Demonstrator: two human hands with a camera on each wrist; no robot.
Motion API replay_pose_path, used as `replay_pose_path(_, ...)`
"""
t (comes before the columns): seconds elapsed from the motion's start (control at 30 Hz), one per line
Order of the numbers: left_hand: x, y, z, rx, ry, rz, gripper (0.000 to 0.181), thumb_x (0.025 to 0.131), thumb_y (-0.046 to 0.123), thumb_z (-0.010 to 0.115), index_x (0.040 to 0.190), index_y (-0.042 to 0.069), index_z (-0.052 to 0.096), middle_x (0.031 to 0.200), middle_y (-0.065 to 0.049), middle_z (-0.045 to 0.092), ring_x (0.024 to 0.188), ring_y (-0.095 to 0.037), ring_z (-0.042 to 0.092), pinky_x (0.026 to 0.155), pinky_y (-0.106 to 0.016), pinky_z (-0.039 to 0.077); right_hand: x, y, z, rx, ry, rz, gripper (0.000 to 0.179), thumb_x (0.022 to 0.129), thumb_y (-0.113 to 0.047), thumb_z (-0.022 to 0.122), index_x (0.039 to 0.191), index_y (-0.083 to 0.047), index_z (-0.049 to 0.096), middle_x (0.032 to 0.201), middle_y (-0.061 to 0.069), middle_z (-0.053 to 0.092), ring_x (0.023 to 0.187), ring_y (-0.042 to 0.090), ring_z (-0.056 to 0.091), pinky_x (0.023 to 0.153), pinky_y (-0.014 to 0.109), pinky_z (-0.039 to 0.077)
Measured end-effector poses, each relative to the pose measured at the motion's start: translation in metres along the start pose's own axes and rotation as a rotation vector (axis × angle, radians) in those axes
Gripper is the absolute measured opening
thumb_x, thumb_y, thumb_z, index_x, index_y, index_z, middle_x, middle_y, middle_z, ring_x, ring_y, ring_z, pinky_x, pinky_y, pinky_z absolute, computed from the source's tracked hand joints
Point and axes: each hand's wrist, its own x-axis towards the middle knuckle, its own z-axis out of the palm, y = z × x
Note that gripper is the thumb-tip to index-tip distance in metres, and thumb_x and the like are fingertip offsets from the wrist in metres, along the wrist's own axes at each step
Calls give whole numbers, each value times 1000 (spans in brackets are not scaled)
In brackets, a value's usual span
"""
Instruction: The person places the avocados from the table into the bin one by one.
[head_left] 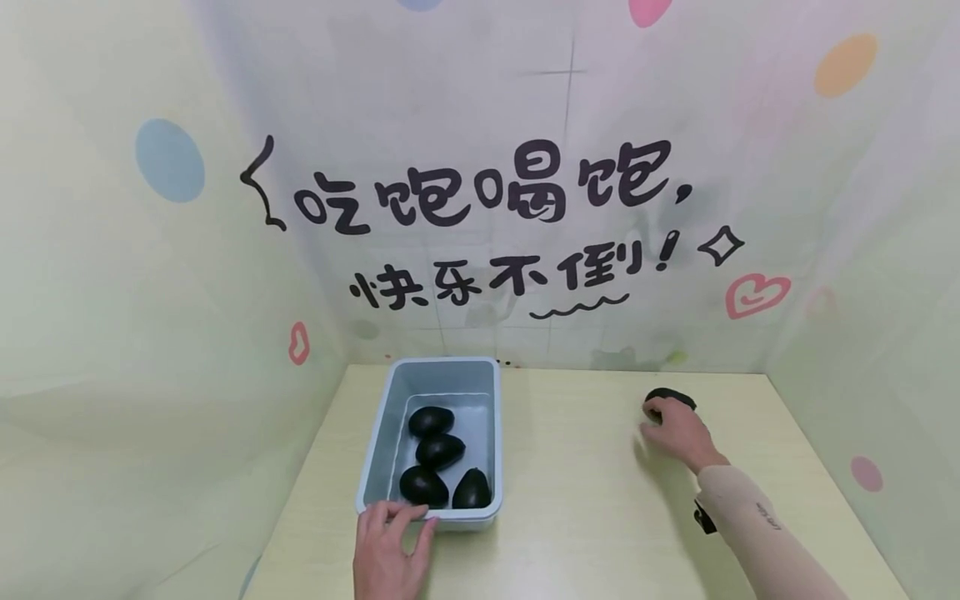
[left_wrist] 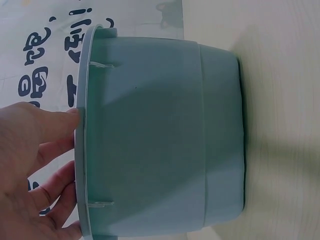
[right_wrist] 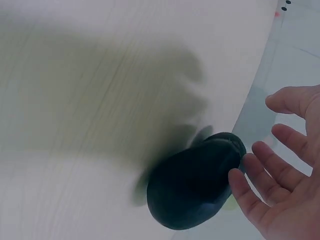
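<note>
- Right hand (head_left: 678,432), fingers spread, at the edge of a dark fruit (head_left: 670,392) on the table (head_left: 570,475), right of frame.
- Left hand (head_left: 390,557) pinches the blue bin (head_left: 463,516) by its rim, lower centre; four fruits (head_left: 440,451) inside.

left grip (head_left: 390,552) bent; right arm (head_left: 757,521) outstretched, right grip (head_left: 682,433) relaxed, loosely curved.

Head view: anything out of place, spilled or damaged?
Nothing looks spilled or damaged. The only odd one out is a dark egg-shaped fruit at the right hand, outside the blue bin; four similar fruits lie inside it.
</note>
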Motion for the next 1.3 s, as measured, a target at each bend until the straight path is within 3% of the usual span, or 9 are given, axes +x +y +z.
replay_pose_path(0.13, 0, -1, 1, 0, 1, -8, 21, 78, 23, 96, 94, 17, 83, 94, 1, 61, 97, -22, 55, 85, -44, 50, -2, 3, -7, -27, 18, -12, 42, 94, -16, 71, 128, 7, 68, 128, 31, 69, 117, 50, 65, 98, 65, 52)
replay_pose_path(0.4, 1, 1, 0, 11, -24, -27, 21, 79, 24, 95, 94, 16, 83, 94, 2, 60, 97, -22, 54, 85, -44, 50, -8, 19, -15, -48, 6, 60, 47, 94, -21, 71, 132, 7, 65, 134, 34, 66, 125, 59, 59, 99, 69, 51)
replay_pose_path(0.73, 2, 4, -2, 21, -56, -59, 21, 80, 25, 95, 96, 17, 83, 96, 2, 60, 100, -22, 54, 86, -44, 49, -19, 40, -20, -101, -27, 185, 57, 94, -28, 68, 137, 8, 58, 127, 37, 63, 112, 54, 63, 82, 64, 54)
replay_pose_path(1.1, 3, 2, -1, 3, -7, -19, 22, 78, 22, 96, 94, 17, 83, 95, 2, 60, 98, -22, 55, 86, -43, 49, -20, 46, -5, -66, 33, 142, 67, 86, -22, 73, 140, 13, 51, 131, 45, 56, 113, 61, 60, 89, 68, 52)
replay_pose_path(1.3, 2, 5, -2, 26, -67, -75, 21, 81, 25, 95, 96, 18, 83, 96, 3, 59, 101, -22, 54, 87, -44, 49, -20, 47, 2, -58, 44, 140, 69, 86, -19, 75, 142, 12, 49, 134, 46, 54, 115, 63, 59, 90, 70, 52)
